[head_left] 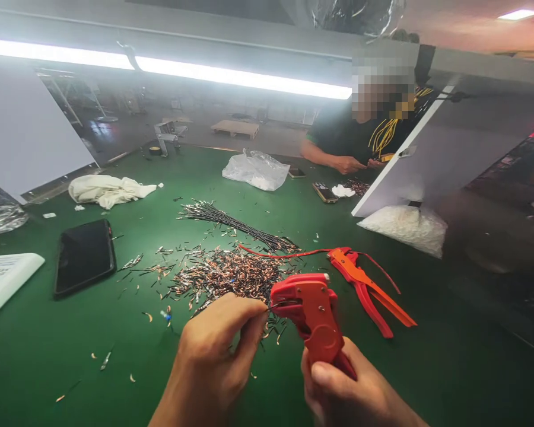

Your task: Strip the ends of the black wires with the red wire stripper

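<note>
Left hand (218, 350): fingertips pinching a thin wire (273, 305), end fed into the head of the red wire stripper (311, 311). Right hand (347, 391): fingers wrapped round its handles, low over the green table (48, 356). Scraps (226, 273) piled just behind. Second stripper (365, 284) lies flat to the right, black wires (235, 222) further back.

Nothing can be read anywhere — the white box (6, 277) at the left edge carries blue print too small and blurred to make out, and the red wire stripper (314, 314) shows no legible mark.
</note>
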A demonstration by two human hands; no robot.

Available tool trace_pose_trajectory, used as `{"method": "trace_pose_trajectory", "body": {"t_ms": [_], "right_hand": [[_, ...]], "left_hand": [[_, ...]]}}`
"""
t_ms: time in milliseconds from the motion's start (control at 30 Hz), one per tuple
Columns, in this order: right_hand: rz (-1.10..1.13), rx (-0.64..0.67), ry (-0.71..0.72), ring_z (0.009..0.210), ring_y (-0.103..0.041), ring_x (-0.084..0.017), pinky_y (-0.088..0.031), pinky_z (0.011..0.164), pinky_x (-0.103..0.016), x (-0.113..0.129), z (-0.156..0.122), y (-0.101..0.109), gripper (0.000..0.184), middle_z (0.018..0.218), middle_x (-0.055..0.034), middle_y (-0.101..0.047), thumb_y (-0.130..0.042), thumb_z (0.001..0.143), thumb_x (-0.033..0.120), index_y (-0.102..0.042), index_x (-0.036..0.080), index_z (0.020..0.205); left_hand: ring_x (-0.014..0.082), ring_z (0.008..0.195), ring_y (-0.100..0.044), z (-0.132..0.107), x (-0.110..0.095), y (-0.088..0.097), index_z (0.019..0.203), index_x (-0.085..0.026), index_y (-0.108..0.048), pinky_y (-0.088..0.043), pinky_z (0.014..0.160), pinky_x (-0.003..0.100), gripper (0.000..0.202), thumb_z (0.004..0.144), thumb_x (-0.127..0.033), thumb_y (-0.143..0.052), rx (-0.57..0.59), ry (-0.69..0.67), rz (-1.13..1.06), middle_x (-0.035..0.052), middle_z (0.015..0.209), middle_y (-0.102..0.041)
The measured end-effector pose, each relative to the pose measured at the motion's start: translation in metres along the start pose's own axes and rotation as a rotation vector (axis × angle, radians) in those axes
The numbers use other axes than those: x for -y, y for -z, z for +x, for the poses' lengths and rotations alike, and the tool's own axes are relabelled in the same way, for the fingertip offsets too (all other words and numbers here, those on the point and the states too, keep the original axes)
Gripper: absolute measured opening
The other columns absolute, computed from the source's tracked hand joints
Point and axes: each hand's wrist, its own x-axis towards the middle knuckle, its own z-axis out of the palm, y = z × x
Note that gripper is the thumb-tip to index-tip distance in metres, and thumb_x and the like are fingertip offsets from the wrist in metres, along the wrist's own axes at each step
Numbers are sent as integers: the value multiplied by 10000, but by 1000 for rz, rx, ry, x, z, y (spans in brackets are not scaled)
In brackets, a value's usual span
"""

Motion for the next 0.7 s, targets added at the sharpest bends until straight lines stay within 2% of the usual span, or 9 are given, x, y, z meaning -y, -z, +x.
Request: {"method": "trace_pose_trajectory", "body": {"t_ms": [167,400,600,700], "right_hand": [[-20,124,43,535,-440,-100,-365,519,-229,-5,3,9,506,605,30,-468,-653,806,650,-552,158,746],[-101,207,85,570,-446,-98,-336,530,-219,-3,3,13,501,650,0,-519,-668,806,631,-589,139,750],[39,115,70,572,-472,-107,-338,536,-224,-7,0,7,461,623,2,-526,-706,777,582,-609,132,754],[53,120,75,574,-459,-105,-332,539,-222,-4,-1,7,456,629,1,-522,-708,778,574,-611,129,763]], "left_hand": [[111,632,-518,2,5,1,962,-225,-636,-470,616,240,212,912,-25,-591,11,-87,86,-42,697,-599],[127,730,-550,2,9,3,926,-211,-635,-475,641,243,180,894,-34,-634,-64,-97,167,-6,820,-646],[143,692,-522,-1,9,4,946,-224,-655,-426,610,264,174,905,-57,-627,-14,-102,233,-11,791,-647],[149,669,-499,-2,6,4,941,-226,-661,-369,586,272,164,910,-69,-625,-15,-111,293,-15,776,-645]]}}
